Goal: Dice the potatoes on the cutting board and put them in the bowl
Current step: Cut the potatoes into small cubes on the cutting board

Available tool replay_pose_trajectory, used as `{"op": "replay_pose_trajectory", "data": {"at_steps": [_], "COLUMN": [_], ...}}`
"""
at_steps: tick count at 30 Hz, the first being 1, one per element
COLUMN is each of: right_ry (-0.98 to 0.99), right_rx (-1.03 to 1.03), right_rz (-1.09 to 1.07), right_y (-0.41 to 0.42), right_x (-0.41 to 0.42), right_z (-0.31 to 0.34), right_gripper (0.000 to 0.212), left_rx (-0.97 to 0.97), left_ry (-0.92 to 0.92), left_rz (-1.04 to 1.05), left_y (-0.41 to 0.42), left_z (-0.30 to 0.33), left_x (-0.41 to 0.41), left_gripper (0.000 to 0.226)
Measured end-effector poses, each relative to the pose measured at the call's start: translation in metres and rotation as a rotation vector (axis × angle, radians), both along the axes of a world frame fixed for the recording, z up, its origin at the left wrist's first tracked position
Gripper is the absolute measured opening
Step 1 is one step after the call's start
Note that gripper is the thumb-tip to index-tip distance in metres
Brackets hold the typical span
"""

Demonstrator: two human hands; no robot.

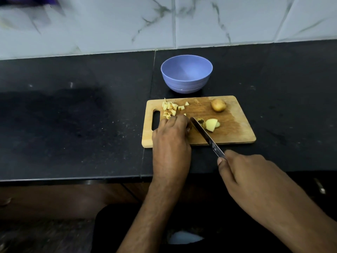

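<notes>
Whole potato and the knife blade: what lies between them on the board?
In the head view, cut potato pieces lie beside the knife blade; between them and the whole potato the cutting board is bare.

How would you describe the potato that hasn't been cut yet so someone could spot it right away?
Find the wooden cutting board on the black counter, just in front of the blue bowl. The whole potato sits alone near the board's far right corner. Unlike the diced pieces at far left and the cut slices by the knife, it is round, brown-skinned and intact.
</notes>
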State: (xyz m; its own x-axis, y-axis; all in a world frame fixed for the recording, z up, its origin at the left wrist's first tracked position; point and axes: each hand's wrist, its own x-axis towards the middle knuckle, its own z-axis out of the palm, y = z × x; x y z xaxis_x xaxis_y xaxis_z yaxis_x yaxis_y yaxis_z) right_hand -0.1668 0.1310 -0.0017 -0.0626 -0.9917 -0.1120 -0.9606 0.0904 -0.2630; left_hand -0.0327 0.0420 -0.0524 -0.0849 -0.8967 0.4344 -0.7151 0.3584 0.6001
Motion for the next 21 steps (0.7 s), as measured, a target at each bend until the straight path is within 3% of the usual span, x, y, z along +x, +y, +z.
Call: {"op": "replay_pose_trajectory", "data": {"at_steps": [13,17,21], "right_ry": [0.087,0.088,0.109], "right_rx": [0.038,0.081,0.036], "right_rz": [0.007,0.033,0.029], "right_y": [-0.009,-0.019,-0.015], "right_x": [0.005,0.003,0.002], "right_z": [0.0,-0.006,0.0], "right_gripper": [0.023,0.018,0.027], "left_rx": [0.034,0.071,0.08], "left_ry": [0.004,0.076,0.162], "left_rz": [0.009,0.011,0.028], "left_y": [-0.001,-0.002,-0.003], "left_z": [0.0,-0.003,-0.003], "left_x": [0.001,0.002,0.004], "left_gripper": [0.02,0.015,0.012]}}
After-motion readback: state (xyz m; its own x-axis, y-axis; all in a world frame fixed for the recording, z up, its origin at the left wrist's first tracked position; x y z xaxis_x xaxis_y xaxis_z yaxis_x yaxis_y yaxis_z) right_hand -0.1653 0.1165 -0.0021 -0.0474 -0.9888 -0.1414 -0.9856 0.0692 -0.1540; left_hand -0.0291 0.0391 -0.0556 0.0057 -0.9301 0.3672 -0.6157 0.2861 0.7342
